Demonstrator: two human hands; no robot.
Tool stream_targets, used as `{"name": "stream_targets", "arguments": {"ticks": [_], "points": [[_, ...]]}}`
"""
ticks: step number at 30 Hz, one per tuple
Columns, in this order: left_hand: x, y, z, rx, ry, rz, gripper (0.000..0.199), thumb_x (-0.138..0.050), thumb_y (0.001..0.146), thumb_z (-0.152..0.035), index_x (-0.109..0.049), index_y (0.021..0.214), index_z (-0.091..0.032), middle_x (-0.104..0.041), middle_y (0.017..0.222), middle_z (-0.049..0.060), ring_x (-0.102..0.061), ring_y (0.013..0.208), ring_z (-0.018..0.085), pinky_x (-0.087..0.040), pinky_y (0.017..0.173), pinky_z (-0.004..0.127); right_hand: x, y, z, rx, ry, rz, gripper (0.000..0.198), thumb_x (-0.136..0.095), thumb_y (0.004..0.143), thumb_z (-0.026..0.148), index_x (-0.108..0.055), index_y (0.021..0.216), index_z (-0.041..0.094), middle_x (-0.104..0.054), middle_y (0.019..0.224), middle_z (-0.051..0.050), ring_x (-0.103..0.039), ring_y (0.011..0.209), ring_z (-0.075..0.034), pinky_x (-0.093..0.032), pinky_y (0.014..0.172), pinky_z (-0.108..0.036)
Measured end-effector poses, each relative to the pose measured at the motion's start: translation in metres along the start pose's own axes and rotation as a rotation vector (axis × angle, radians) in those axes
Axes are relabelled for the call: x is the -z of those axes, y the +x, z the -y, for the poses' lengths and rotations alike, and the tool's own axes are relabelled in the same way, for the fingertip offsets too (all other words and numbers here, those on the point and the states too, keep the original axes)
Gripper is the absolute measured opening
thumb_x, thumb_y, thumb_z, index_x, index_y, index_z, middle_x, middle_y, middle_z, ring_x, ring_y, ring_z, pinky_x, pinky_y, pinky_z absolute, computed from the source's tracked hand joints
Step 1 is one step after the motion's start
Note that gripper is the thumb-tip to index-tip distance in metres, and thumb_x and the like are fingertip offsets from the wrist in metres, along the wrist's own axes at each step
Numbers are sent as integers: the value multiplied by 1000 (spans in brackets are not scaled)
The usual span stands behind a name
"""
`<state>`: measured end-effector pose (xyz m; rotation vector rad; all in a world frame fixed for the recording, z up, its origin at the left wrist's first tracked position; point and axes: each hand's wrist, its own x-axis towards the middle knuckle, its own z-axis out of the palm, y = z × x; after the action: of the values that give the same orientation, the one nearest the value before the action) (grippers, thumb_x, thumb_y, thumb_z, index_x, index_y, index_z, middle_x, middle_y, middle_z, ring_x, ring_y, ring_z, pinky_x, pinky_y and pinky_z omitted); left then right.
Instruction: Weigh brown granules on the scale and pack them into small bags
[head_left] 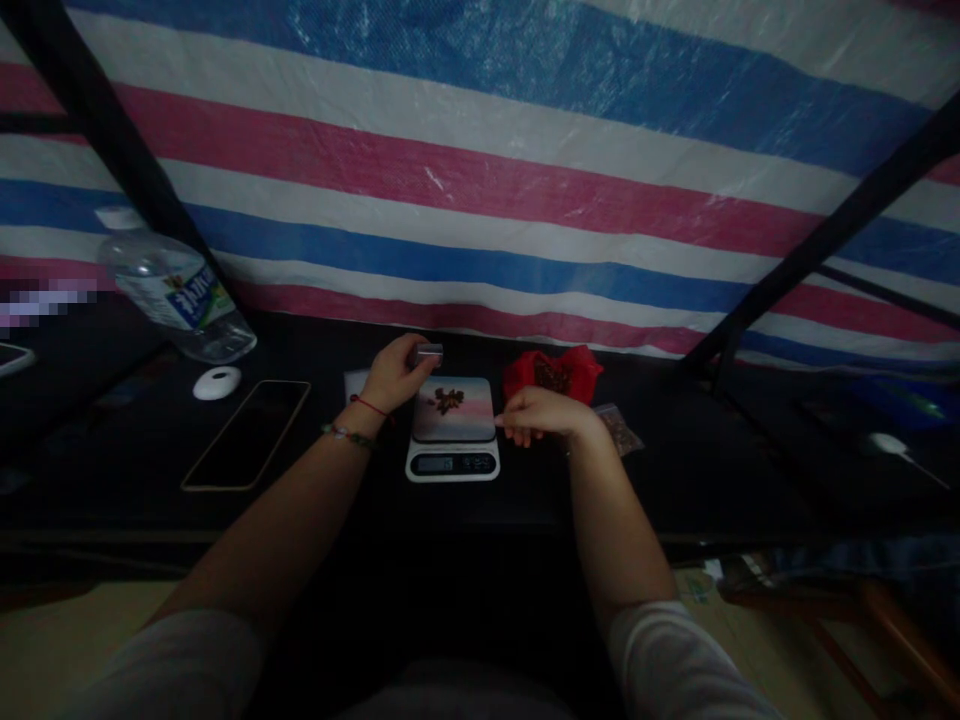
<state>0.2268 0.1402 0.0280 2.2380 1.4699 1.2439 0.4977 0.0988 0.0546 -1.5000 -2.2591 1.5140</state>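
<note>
A white kitchen scale (453,464) sits before me with its small display lit. On its pale plate lies a little heap of brown dried pieces (448,401). My left hand (392,374), at the plate's upper left, is closed on a small shiny see-through piece (430,351) whose kind I cannot make out. To the right of the scale, my right hand (546,410) has its fingers apart, with one fingertip by the plate's edge; nothing shows in it. Just behind that hand stands an open red plastic bag (587,368) with brown bits inside.
A clear zip bag (621,432) of brown bits lies right of my right wrist. At left are a phone (247,436), a white rounded case (217,382) and a leaning plastic bottle (180,290). A striped sheet (480,180) and dark frame bars (817,240) stand behind.
</note>
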Motion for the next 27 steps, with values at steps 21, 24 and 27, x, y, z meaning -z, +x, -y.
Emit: {"name": "stream_targets", "arguments": {"ticks": [21,24,27], "points": [[-3,2,24,274,100,-228,38,-41,89,-51,-60,90,-18,-65,78,7,-61,73,21,-41,64,29,-22,23,0,-228,-155,306,49,-69,68,60,-66,67,12,-67,59,-3,-64,54,-12,-40,49,-19],[-4,3,26,274,104,-228,38,-42,89,-51,-61,90,-18,-65,77,7,-61,72,21,-41,64,29,-22,22,2,-244,-158,301,46,-68,69,58,-66,67,12,-67,58,-3,-64,54,-12,-39,49,-19],[-4,3,27,264,112,-226,40,-41,89,-51,-61,90,-17,-65,77,7,-61,72,21,-41,64,29,-23,22,2,-258,-150,293,43,-69,71,55,-66,66,12,-66,57,-2,-63,53,-12,-39,48,-19]]}}
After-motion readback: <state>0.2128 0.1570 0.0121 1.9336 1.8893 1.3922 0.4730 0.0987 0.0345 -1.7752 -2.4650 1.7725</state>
